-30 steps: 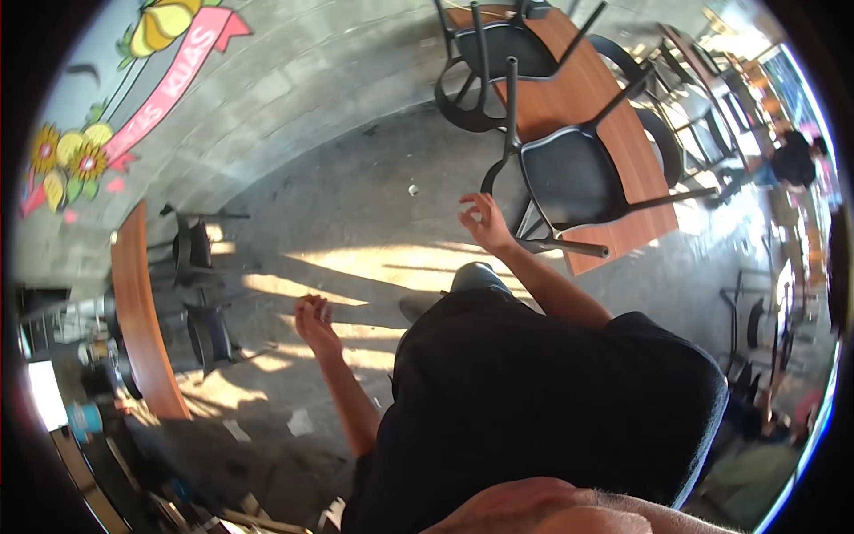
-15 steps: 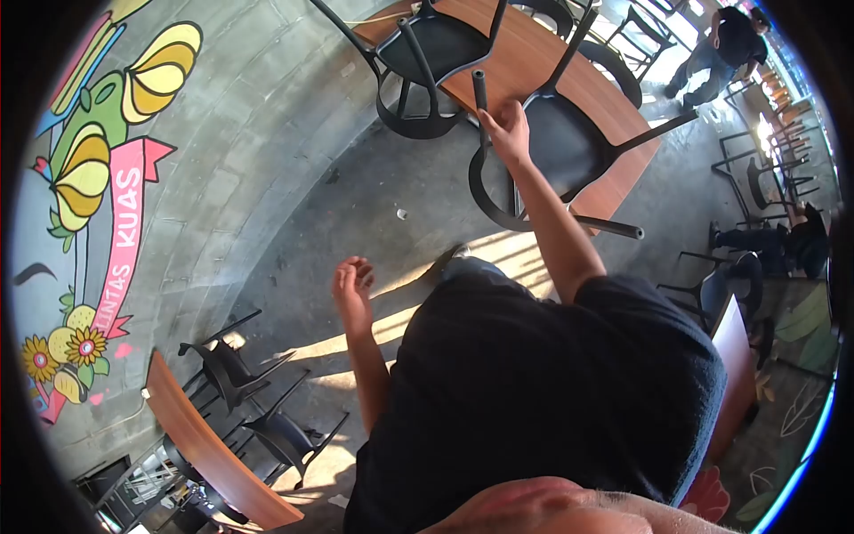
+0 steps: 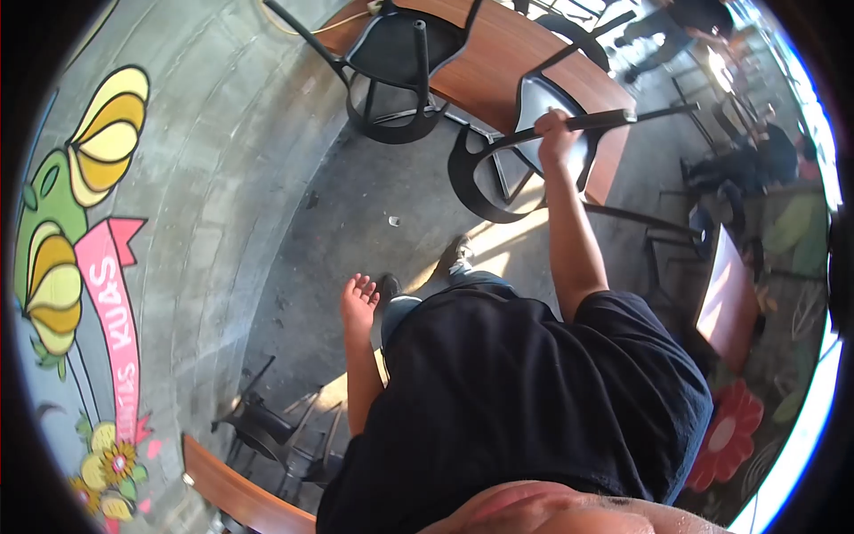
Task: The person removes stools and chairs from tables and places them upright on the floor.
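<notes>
While holding the left hand [image 3: 358, 303] out over the floor [image 3: 356, 209], empty and unclosed with fingers loosely curled, best to have it ready to lend support. Forward of the dark shirt [image 3: 498, 383], on the opposite side: right hand [image 3: 556, 133], closed round one leg [image 3: 608, 119] of a black chair [image 3: 534, 100]. Chair itself at the near edge of the desk [image 3: 494, 53], tilted, with curved backrest [image 3: 463, 178] out over the floor and remaining legs pointing outward. Impossible to tell from this angle whether lifted off the desk or partly resting on it. With a grip on a single leg, probably prone to twist or swing. For better control, bring the free hand to the backrest, raise before turning, and avoid scraping seat or legs along the rim. Farther along the desk, second chair [image 3: 405, 44], upside down; to be given room against knocks. Beyond the desk, blurred, one person [image 3: 672, 37]; toward the right margin, another person [image 3: 778, 151]. Advisable to point leg tips away from both.
</notes>
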### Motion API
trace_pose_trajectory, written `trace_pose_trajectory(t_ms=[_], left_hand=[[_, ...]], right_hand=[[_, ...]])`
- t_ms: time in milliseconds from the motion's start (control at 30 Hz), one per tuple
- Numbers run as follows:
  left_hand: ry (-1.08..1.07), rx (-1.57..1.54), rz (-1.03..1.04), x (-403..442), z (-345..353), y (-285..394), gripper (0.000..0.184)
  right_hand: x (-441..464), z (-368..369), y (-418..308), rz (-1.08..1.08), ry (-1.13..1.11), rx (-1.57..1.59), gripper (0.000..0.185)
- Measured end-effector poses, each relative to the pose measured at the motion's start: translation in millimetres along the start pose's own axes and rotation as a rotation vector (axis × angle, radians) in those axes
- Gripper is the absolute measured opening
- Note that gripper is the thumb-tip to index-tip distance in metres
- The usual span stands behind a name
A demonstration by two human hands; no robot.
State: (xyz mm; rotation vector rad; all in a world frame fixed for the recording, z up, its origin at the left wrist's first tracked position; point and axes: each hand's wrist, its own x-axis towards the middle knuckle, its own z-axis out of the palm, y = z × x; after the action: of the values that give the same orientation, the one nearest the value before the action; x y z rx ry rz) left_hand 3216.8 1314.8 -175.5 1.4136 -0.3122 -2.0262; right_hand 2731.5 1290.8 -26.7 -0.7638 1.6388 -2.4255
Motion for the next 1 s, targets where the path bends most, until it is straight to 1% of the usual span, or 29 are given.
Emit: trace_pose_trajectory(t_ms=[33,67,100,133,167,200,267,300,367,400,467,500,533,600,633,667,700,733,767,800,833,867,900,933,967,1000], left_hand=[[0.009,0.095,-0.123,18,-10,6,0.032],[-0.012,0.119,-0.147,31,-17,13,0.032],[-0.067,0.294,-0.197,46,-19,18,0.032],[-0.126,0.468,-0.243,62,-19,21,0.032],[-0.23,0.581,-0.242,80,-21,22,0.041],[-0.256,0.591,-0.256,97,-12,26,0.041],[-0.351,0.632,-0.334,113,4,31,0.052],[-0.367,0.654,-0.351,117,14,30,0.052],[-0.429,0.469,-0.269,115,37,31,0.065],[-0.448,0.489,-0.281,117,33,35,0.065],[-0.762,0.226,-0.523,111,25,46,0.067],[-0.744,0.116,-0.665,95,19,53,0.067],[-0.748,0.128,-0.68,81,25,58,0.067],[-0.905,0.252,-0.726,57,18,60,0.068],[-0.941,0.304,-0.771,57,18,54,0.069],[-1.001,0.368,-0.821,53,21,49,0.066],[-0.989,0.392,-0.885,47,23,45,0.063],[-0.976,0.416,-0.951,40,24,41,0.06],[-0.969,0.412,-0.953,34,23,36,0.06],[-1.014,0.479,-0.972,28,21,31,0.06],[-1.03,0.517,-0.984,12,19,29,0.059],[-1.046,0.554,-0.995,-8,21,29,0.059],[-1.151,0.598,-0.905,-32,25,29,0.061],[-1.245,0.613,-0.875,-55,32,23,0.064],[-1.339,0.624,-0.839,-79,40,16,0.068],[-1.429,0.631,-0.798,-102,47,9,0.071]], right_hand=[[1,-16,-8,-0.124,-0.027,0.031,0.03],[-8,-30,-34,0.135,-0.033,0.299,0.033],[-24,-27,-79,0.229,-0.002,0.39,0.036],[-40,-33,-102,0.228,0.086,0.408,0.036],[-60,-32,-132,0.278,0.164,0.439,0.034],[-78,-40,-151,0.238,0.084,0.424,0.032],[-118,-41,-185,0.17,0.076,0.388,0.032],[-138,-44,-197,0.158,0.103,0.375,0.032],[-174,-49,-217,0.158,0.106,0.46,0.035],[-191,-54,-221,0.14,0.128,0.451,0.035],[-225,-75,-218,0.162,0.22,0.489,0.039],[-242,-91,-216,0.173,0.266,0.521,0.038],[-258,-107,-218,0.165,0.281,0.515,0.038],[-292,-142,-221,0.225,0.528,0.645,0.035],[-315,-170,-220,0.199,0.58,0.629,0.034],[-335,-196,-219,0.176,0.623,0.614,0.033],[-353,-209,-222,0.162,0.812,0.556,0.034],[-373,-228,-221,0.179,0.902,0.52,0.03],[-386,-237,-220,0.22,1.022,0.465,0.027],[-398,-246,-219,0.261,1.144,0.405,0.024],[-421,-274,-211,0.281,1.147,0.469,0.022],[-434,-283,-207,0.304,1.204,0.489,0.022],[-447,-290,-201,0.333,1.224,0.489,0.023],[-459,-298,-193,0.36,1.241,0.493,0.025],[-472,-306,-187,0.425,1.211,0.608,0.035],[-489,-319,-176,0.463,1.189,0.626,0.05]])
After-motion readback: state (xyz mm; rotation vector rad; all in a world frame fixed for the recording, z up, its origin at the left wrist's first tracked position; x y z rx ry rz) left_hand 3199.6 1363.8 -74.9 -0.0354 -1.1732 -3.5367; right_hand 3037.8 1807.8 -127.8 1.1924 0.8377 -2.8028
